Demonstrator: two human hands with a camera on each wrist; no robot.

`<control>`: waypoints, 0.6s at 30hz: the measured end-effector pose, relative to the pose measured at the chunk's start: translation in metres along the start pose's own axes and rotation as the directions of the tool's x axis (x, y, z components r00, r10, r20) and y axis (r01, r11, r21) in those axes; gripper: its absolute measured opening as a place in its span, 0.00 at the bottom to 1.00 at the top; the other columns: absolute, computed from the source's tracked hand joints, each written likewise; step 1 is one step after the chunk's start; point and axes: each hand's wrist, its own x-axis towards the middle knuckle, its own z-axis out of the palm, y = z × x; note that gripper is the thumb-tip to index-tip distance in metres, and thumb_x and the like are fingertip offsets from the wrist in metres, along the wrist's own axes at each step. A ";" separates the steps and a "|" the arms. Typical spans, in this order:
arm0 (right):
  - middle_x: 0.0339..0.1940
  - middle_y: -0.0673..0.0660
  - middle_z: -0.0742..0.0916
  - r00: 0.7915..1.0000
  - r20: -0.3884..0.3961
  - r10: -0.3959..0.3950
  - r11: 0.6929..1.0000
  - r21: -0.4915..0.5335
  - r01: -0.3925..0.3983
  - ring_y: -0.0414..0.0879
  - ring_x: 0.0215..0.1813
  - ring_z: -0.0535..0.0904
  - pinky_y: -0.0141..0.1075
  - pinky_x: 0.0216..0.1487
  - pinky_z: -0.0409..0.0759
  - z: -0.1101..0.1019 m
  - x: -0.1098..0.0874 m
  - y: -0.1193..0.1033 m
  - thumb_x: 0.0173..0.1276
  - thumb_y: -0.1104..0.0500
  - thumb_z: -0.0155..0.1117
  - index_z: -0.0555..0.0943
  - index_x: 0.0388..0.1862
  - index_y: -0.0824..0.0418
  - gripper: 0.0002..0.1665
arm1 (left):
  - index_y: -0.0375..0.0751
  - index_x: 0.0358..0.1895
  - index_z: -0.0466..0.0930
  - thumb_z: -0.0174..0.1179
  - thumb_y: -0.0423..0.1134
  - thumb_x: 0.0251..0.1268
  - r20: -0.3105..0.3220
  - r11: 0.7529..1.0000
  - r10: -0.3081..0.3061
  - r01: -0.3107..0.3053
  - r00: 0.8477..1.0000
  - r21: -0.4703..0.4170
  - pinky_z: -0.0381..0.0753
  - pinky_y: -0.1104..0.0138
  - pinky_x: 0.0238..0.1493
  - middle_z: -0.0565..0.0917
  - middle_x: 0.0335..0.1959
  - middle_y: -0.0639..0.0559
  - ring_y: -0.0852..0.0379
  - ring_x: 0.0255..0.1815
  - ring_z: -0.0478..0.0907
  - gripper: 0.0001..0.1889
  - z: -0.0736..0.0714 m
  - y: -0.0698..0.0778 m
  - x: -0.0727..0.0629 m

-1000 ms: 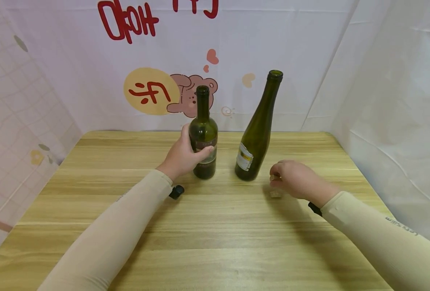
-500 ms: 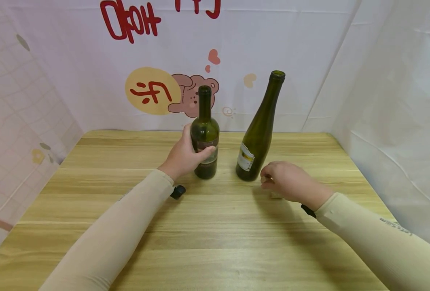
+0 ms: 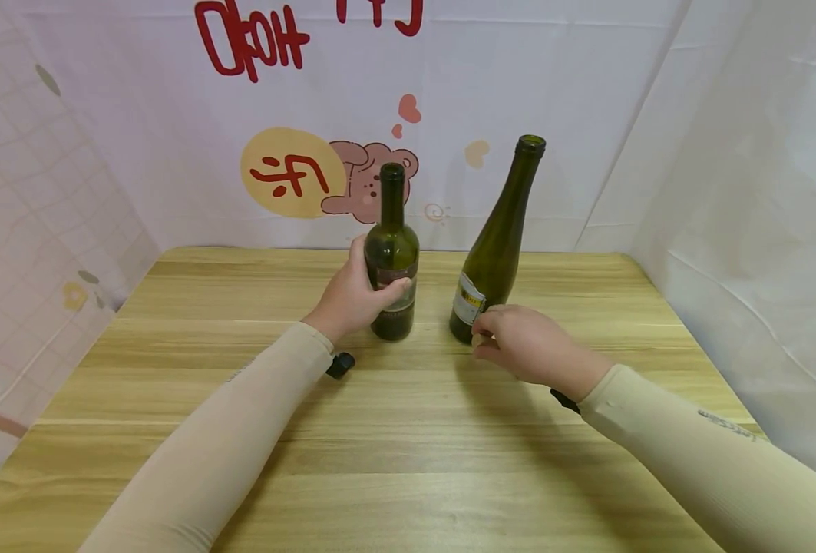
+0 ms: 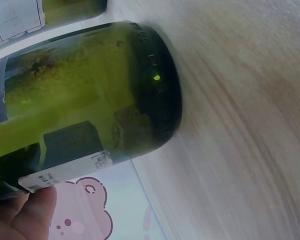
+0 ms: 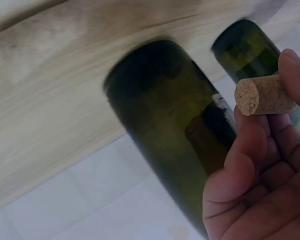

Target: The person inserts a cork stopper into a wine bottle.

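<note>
Cork (image 5: 266, 95) sits pinched in the right-hand grip (image 3: 532, 344), while the left-hand grip (image 3: 355, 298) clamps the shorter bottle (image 3: 391, 250), apparently to steady it.

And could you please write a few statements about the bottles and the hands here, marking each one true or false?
1. The left hand grips the shorter bottle. True.
2. The taller bottle is to the left of the shorter bottle in the head view. False: it is to the right.
3. The right hand holds a cork. True.
4. The taller bottle's mouth is plugged. False: it is open.
5. A cartoon bear is printed on the backdrop. True.
</note>
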 end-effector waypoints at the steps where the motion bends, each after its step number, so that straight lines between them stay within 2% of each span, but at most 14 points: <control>1: 0.41 0.51 0.89 1.000 -0.002 -0.003 1.000 -0.003 0.003 0.46 0.43 0.85 0.43 0.46 0.85 0.000 0.001 -0.001 0.69 0.56 0.76 0.87 0.44 0.59 0.10 | 0.56 0.82 0.46 0.68 0.60 0.68 -0.001 1.000 0.001 -0.001 1.000 0.001 0.70 0.41 0.75 0.78 0.68 0.48 0.46 0.69 0.77 0.49 0.000 0.000 0.000; 4: 0.43 0.52 0.90 1.000 -0.003 -0.003 1.000 -0.004 0.003 0.48 0.45 0.87 0.45 0.48 0.86 0.000 0.004 -0.005 0.69 0.55 0.76 0.87 0.46 0.59 0.12 | 0.56 0.82 0.46 0.68 0.60 0.68 -0.004 1.000 0.007 -0.007 1.000 0.001 0.70 0.40 0.75 0.78 0.68 0.48 0.46 0.69 0.77 0.49 0.000 -0.001 0.000; 10: 0.38 0.48 0.89 1.000 -0.005 -0.007 0.999 0.032 0.007 0.42 0.38 0.82 0.40 0.43 0.83 -0.004 0.010 -0.013 0.71 0.54 0.75 0.87 0.47 0.59 0.12 | 0.56 0.82 0.46 0.68 0.60 0.68 -0.009 1.000 0.015 -0.015 1.000 -0.004 0.71 0.41 0.74 0.78 0.67 0.48 0.47 0.68 0.78 0.48 0.001 -0.001 0.000; 18: 0.31 0.46 0.83 0.997 -0.071 -0.040 0.997 0.070 0.045 0.41 0.34 0.76 0.37 0.38 0.77 -0.008 0.020 -0.025 0.68 0.54 0.77 0.84 0.42 0.56 0.11 | 0.56 0.82 0.47 0.68 0.60 0.67 -0.017 1.000 -0.001 0.001 1.000 0.000 0.70 0.41 0.75 0.79 0.67 0.48 0.47 0.69 0.77 0.49 0.001 -0.001 0.000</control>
